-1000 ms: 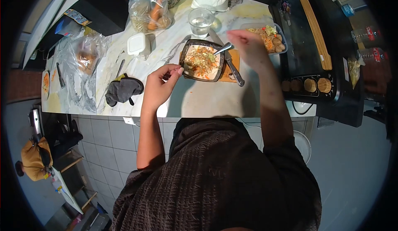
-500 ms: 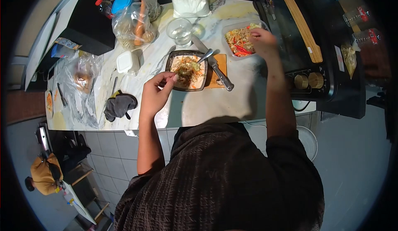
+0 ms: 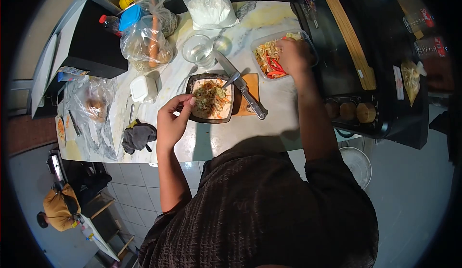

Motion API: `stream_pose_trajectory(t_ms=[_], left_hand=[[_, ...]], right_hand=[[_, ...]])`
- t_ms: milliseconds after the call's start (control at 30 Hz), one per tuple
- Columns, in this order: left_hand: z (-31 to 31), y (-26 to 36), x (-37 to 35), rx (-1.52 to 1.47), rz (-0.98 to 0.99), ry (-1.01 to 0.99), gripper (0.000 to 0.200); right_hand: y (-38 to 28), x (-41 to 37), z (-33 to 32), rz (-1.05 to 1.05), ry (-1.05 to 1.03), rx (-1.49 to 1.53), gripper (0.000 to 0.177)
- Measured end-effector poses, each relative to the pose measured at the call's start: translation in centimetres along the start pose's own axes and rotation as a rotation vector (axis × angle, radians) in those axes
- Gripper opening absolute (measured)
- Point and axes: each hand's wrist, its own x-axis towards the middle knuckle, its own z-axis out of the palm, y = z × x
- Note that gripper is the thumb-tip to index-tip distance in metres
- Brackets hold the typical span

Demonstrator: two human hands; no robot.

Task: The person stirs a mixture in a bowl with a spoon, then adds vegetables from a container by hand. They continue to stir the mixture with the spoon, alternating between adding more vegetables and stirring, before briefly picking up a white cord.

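My left hand (image 3: 174, 119) is at the left rim of a dark square bowl (image 3: 191, 82), thumb and fingers pinched together; what they hold, if anything, is too small to make out. Shredded vegetables (image 3: 210, 99) lie on a pale layer inside the bowl, with a spoon (image 3: 231, 79) leaning in from the right. Over a clear plastic container (image 3: 257, 42) of shredded vegetables and red pepper strips (image 3: 275, 67) is my right hand (image 3: 294, 56), its fingers blurred and partly hidden. A knife (image 3: 248, 92) rests on the orange board (image 3: 251, 81) between bowl and container.
Behind the bowl stand a glass bowl (image 3: 198, 51) and a bag of white powder (image 3: 210, 12). A white tub (image 3: 143, 89), a dark cloth (image 3: 138, 136) and bagged carrots (image 3: 153, 42) are at the left. An oven (image 3: 351, 109) borders the right. Another person (image 3: 61, 208) is at lower left.
The view has shifted slightly, so the counter items appear lower and further left. My right hand has moved down over the container's vegetables. My left hand remains beside the bowl.
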Motion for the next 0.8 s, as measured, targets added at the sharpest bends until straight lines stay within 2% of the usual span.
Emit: stream_pose_trajectory(t_ms=[33,100,133,200,233,300,333,400,433,500,633,700,733,800], left_hand=[[0.1,0.1,0.2,0.003,-0.002,-0.004,0.021],[0.3,0.1,0.5,0.006,-0.012,-0.017,0.021],[0.6,0.1,0.8,0.001,-0.023,-0.026,0.021],[1.1,0.0,1.1,-0.005,-0.039,-0.046,0.021],[1.3,-0.1,1.3,0.001,-0.034,-0.051,0.020],[1.8,0.0,1.5,-0.003,-0.026,-0.045,0.019],[1.9,0.1,1.7,-0.005,-0.028,-0.049,0.019],[2.0,0.3,1.6,0.017,-0.028,-0.071,0.019],[1.9,0.3,1.7,0.017,-0.032,-0.072,0.019],[1.8,0.4,1.8,0.052,-0.054,-0.118,0.021],[1.9,0.1,2.3,0.042,-0.046,-0.126,0.021],[1.9,0.1,2.3,0.032,-0.014,-0.091,0.019],[1.9,0.1,2.2,0.033,-0.016,-0.091,0.019],[1.8,0.0,2.2,0.024,-0.008,-0.089,0.019]], right_hand=[[0.1,-0.3,-0.6,0.000,-0.008,-0.001,0.027],[0.4,-1.0,-1.6,0.035,-0.248,0.275,0.020],[0.5,-0.8,-1.2,0.041,-0.252,0.275,0.020],[0.6,-0.8,0.0,-0.126,-0.343,0.068,0.013],[0.6,-0.8,0.5,-0.120,-0.344,0.068,0.013],[0.5,-1.1,1.1,-0.103,-0.122,-0.143,0.011],[0.6,-1.2,1.0,-0.101,-0.125,-0.145,0.011],[0.8,-1.5,0.4,-0.068,0.072,-0.054,0.011],[0.7,-1.4,0.3,-0.068,0.068,-0.054,0.011],[0.5,-0.9,0.2,-0.317,-0.128,0.357,0.011],[-0.3,-0.8,3.0,-0.311,-0.105,0.420,0.018],[-0.9,-1.3,2.5,-0.307,-0.153,0.199,0.027],[-1.4,-1.0,2.0,-0.307,-0.155,0.201,0.027],[-2.2,-0.3,0.9,-0.122,-0.303,-0.121,0.034]])
